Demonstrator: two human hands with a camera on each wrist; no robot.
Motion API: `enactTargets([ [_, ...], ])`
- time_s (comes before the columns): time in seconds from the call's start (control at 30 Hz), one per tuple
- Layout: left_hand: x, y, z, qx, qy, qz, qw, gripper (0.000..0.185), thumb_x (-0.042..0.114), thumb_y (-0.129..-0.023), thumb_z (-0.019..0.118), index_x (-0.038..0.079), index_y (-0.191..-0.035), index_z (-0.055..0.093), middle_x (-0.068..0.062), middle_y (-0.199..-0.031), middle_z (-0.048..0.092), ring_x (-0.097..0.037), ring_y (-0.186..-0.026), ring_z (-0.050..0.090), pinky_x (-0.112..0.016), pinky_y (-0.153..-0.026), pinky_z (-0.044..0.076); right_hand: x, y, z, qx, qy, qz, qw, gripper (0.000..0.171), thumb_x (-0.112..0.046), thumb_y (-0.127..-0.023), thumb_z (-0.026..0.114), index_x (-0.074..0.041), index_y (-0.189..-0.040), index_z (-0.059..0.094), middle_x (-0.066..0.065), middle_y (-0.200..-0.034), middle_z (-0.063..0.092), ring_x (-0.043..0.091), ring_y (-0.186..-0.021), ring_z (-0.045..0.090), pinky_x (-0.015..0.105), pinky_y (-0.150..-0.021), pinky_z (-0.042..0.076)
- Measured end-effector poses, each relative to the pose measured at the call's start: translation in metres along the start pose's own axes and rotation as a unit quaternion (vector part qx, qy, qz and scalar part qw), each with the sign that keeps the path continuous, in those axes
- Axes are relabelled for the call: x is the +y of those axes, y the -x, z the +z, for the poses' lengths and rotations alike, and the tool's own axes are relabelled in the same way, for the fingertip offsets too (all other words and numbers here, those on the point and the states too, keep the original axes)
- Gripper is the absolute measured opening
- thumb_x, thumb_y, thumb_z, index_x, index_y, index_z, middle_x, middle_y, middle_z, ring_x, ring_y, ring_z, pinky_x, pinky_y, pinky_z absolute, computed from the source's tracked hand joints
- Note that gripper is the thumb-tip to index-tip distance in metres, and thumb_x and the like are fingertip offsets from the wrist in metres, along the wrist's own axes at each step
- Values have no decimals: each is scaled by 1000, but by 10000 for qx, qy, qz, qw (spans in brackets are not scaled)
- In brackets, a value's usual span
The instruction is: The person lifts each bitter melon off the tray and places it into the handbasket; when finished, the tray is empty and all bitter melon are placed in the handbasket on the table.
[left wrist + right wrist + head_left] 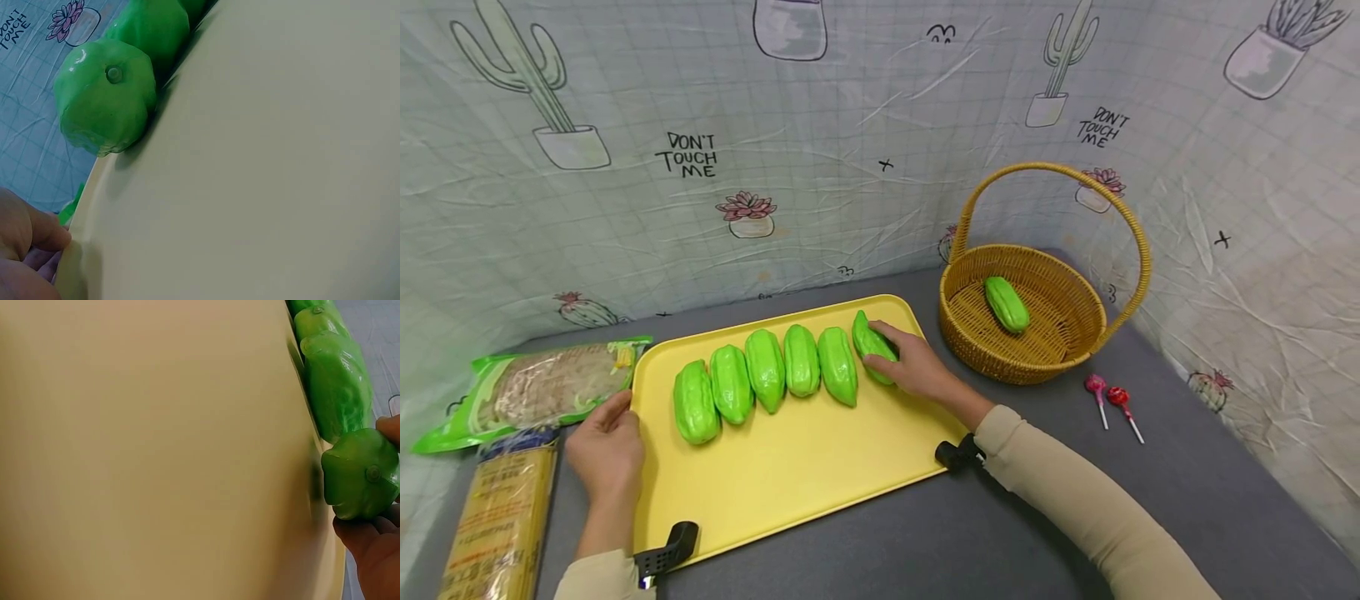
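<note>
Right hand (917, 367) w/ fingers (891, 335) curled round the end green ridged plastic gourd (872, 347), which lies on the flat yellow plastic tray (790, 483) at the right end of a row; five more green gourds (767, 375) sit just left of those fingers. Left hand (606, 446) rests relaxed, fingers (613, 408) touching the tray's left rim, grasping nothing. Woven wicker basket (1060, 350) w/ one green gourd (1006, 304) inside stands on the grey bench (1187, 500), right of the right fingers.
</note>
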State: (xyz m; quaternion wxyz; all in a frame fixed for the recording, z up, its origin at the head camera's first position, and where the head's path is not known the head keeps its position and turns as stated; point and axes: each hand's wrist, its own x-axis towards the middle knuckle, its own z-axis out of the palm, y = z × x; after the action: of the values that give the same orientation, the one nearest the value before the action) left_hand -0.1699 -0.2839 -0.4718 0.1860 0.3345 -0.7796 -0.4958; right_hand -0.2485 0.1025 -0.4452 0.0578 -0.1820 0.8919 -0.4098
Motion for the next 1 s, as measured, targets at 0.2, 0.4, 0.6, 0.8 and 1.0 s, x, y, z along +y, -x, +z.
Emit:
enactTargets([
  [0.2,0,1,0,-6,33,-28,10000,39,12,-102,50,8,-138,65,-15,-141,63,11,-96,55,-5,-81,44,-2,3,-1,51,-39,12,10000,65,-29,-101,64,-7,-157,39,15,-161,42,33,-148,41,50,-121,39],
  [0.4,0,3,-1,35,48,-38,10000,38,10,-101,51,8,-136,67,-11,-139,65,14,-91,52,-3,-78,42,-3,5,-2,166,-29,-14,9999,65,-30,-101,65,-9,-157,40,14,-161,43,33,-148,42,49,-120,40],
  [0.6,0,3,0,38,51,-4,10000,39,9,-101,50,8,-136,67,-14,-139,65,15,-90,52,-2,-78,42,-6,7,-5,262,-72,-94,9996,64,-30,-101,65,-10,-157,41,14,-160,44,33,-146,44,49,-120,41],
  [0.8,0,3,0,42,55,25,10000,39,9,-101,50,7,-135,67,-14,-138,65,15,-89,51,-3,-77,42,-13,11,-17,382,-160,-144,9990,65,-30,-101,65,-11,-158,40,13,-160,44,32,-143,47,50,-114,46],
  [1.0,0,1,-1,93,156,69,9998,38,9,-100,51,7,-134,68,4,-124,70,16,-86,50,-2,-77,42,-18,15,-35,491,-759,-197,9957,65,-27,-102,63,-13,-160,36,13,-163,39,31,-144,47,49,-110,51],
])
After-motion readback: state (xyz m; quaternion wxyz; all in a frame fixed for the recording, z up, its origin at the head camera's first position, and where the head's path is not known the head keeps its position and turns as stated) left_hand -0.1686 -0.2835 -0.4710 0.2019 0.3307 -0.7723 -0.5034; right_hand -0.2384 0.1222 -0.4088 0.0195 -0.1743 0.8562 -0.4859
